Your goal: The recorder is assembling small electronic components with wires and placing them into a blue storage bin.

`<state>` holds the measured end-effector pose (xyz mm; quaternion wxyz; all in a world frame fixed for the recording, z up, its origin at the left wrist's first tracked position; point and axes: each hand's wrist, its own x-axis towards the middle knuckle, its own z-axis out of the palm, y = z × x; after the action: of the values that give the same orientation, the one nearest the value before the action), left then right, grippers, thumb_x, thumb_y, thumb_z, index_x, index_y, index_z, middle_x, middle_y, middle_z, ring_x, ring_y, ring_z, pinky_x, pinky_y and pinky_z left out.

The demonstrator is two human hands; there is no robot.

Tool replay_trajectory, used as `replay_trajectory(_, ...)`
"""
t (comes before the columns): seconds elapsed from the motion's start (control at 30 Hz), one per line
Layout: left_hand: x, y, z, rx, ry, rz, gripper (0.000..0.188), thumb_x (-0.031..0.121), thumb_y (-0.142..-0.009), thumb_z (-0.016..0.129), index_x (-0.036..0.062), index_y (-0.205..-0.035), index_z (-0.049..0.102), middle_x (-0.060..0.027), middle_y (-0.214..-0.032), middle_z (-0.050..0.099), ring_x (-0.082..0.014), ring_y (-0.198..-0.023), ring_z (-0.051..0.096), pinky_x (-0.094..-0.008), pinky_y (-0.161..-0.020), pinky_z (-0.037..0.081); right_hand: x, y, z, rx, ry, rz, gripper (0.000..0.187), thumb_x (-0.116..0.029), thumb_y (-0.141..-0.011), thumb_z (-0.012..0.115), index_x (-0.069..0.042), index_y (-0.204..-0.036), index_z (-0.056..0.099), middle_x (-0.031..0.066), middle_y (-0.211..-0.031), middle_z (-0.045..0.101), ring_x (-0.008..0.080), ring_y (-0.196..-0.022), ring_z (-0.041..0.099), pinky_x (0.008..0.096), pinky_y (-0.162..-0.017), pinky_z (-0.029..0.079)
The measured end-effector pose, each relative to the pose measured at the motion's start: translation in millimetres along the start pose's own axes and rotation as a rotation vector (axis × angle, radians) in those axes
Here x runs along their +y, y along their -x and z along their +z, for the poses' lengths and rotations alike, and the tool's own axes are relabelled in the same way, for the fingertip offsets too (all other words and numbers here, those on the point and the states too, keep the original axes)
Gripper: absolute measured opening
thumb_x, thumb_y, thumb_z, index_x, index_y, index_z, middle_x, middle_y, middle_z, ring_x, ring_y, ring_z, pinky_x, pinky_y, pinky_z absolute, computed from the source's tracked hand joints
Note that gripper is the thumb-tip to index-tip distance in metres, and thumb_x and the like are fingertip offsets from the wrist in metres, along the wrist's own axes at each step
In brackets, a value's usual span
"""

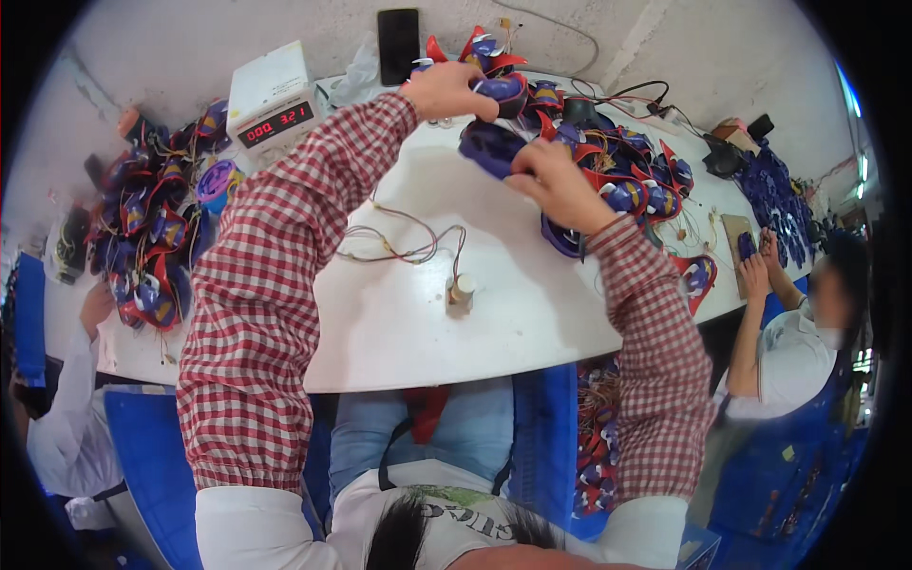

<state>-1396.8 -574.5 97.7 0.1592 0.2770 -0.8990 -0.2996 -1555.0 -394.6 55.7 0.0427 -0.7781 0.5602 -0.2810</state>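
At the far side of the table, my left hand (445, 90) is closed on a purple toy part (502, 87) with a dark rim. Some of its fingers are hidden behind it. Just below and to the right, my right hand (562, 185) pinches the edge of a hollow purple plastic shell (489, 149), held tilted above the table. A red-and-purple toy part (480, 47) with pointed red fins lies beyond my left hand. To the right of both hands is a pile of similar red and purple parts (627, 176).
Thin wires (408, 249) lead to a small cylindrical piece (461, 293) on the white table (399, 332). A white box with a red display (275, 100), a phone (398, 47) and another pile of toy parts (152, 228) stand at left. Co-workers (793, 347) sit on both sides.
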Motion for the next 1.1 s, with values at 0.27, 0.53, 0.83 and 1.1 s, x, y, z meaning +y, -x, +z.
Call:
replay_trajectory(0.27, 71, 41, -55, 0.34, -0.556, 0.143, 0.048, 0.028, -0.067, 0.07, 0.0019, -0.105, 0.06, -0.0142, -0.096, 0.058, -0.0284, -0.086, 0.056, -0.0368, -0.078, 0.046, -43, 10, -104, 0.228, -0.795, 0.312, 0.013, -0.015, -0.09, 0.06, -0.006, -0.1, 0.059, -0.0004, -0.095, 0.058, 0.007, -0.083, 0.05, 0.0195, -0.072, 0.041)
replay_trajectory(0.53, 92, 79, -87, 0.56, -0.53, 0.242, 0.047, 0.032, -0.068, 0.07, -0.0012, -0.101, 0.06, -0.0201, -0.095, 0.059, -0.0364, -0.079, 0.058, -0.0408, -0.073, 0.049, -39, 36, -130, 0.474, -1.004, 0.247, 0.018, -0.019, -0.094, 0.057, -0.005, -0.105, 0.059, 0.0001, -0.094, 0.058, 0.0073, -0.084, 0.051, 0.0211, -0.074, 0.043)
replay_trajectory(0.83, 169, 185, -169, 0.135, -0.194, -0.181, 0.056, 0.023, -0.065, 0.069, -0.0053, -0.112, 0.056, -0.0203, -0.105, 0.059, -0.0285, -0.081, 0.059, -0.0333, -0.071, 0.051, -121, 80, -177, 0.588, -0.978, 0.096, 0.013, -0.015, -0.095, 0.054, -0.005, -0.103, 0.058, -0.001, -0.089, 0.056, 0.0062, -0.078, 0.048, 0.021, -0.071, 0.041)
replay_trajectory(1.1, 156, 348, -177, 0.219, -0.447, 0.326, 0.053, 0.01, -0.064, 0.064, 0.0001, -0.115, 0.056, -0.0142, -0.109, 0.055, -0.0236, -0.098, 0.056, -0.029, -0.076, 0.05, -250, 108, -103, 0.078, -0.999, 0.134, 0.005, -0.007, -0.09, 0.056, -0.003, -0.09, 0.058, -0.0011, -0.082, 0.055, 0.0052, -0.071, 0.047, 0.0169, -0.066, 0.038)
